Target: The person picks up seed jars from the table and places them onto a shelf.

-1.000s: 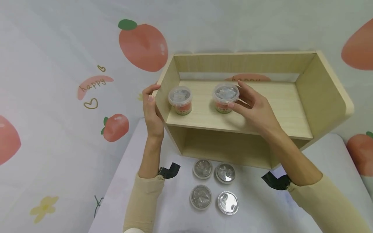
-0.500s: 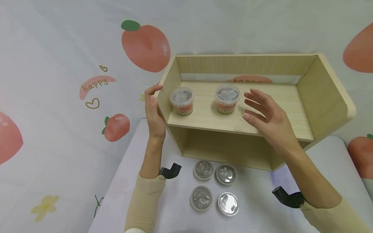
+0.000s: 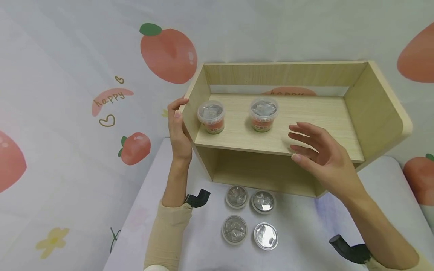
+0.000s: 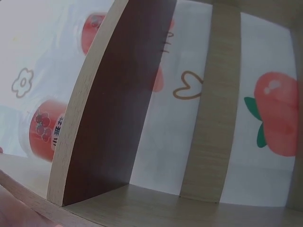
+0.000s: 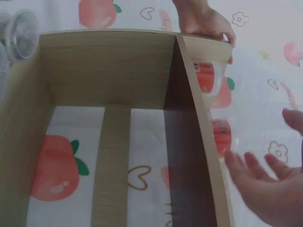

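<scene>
My left hand (image 3: 179,137) grips the left side panel of a light wooden two-tier shelf (image 3: 315,113), its fingertips over the panel's edge. Two clear plastic tubs with lids and red labels stand upright on the upper board. One tub (image 3: 214,126) is close to the left panel, the other tub (image 3: 262,122) nearer the middle. My right hand (image 3: 327,160) hovers at the shelf's front edge, right of the second tub, fingers spread and holding nothing. In the right wrist view, the left hand (image 5: 208,21) holds the shelf's far end.
Several similar lidded tubs stand on the white table in front of the shelf, such as the near-left tub (image 3: 234,229) and the near-right tub (image 3: 265,236). The lower compartment (image 3: 264,169) faces them. A white cloth with fruit prints (image 3: 68,150) hangs behind.
My right hand has let go of the second tub and drawn back right and toward me. That tub stays standing on the upper board. My left hand keeps its grip on the shelf.
</scene>
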### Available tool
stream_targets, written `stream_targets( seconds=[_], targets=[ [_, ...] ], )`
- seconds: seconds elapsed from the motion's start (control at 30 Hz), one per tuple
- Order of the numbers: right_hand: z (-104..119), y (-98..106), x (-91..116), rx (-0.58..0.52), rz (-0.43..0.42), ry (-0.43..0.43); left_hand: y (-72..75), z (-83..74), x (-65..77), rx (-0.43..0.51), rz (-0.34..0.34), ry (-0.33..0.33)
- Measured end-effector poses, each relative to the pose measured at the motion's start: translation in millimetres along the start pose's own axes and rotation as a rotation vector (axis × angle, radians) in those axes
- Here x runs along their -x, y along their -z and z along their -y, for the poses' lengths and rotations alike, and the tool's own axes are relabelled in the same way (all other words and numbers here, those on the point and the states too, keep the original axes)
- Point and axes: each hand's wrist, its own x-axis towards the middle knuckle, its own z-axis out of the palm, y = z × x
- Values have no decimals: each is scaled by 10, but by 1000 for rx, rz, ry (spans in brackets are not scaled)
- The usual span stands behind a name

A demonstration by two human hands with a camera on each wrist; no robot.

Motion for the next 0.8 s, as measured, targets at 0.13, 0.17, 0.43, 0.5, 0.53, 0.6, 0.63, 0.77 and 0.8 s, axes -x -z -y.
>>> stream_targets(
  seconds=[0.13, 0.17, 0.43, 0.5, 0.53, 0.6, 0.63, 0.77, 0.8],
  targets=[
    [-51, 16, 127, -50, 66, 56, 2, 5, -1, -2, 1, 1],
    [-72, 20, 161, -61, 84, 73, 4, 5, 3, -4, 3, 1],
    [-266, -26, 448, -79, 152, 175, 2, -10, -1, 0, 2, -10],
    [-317, -41, 528, -61, 154, 173, -1, -9, 0, 2, 2, -11],
    [-339, -49, 566, -44, 152, 166, 0, -7, 2, 1, 2, -11],
    [-383, -63, 645, -14, 154, 149, 0, -4, 6, 2, -1, -8],
    [-404, -67, 683, 0, 155, 140, 1, -2, 7, -1, -2, -9],
    [-512, -82, 800, 28, 166, 123, 5, 4, 3, 2, -1, -12],
    [-542, -85, 823, 38, 168, 118, 8, 5, 2, 3, -1, -13]
  ],
)
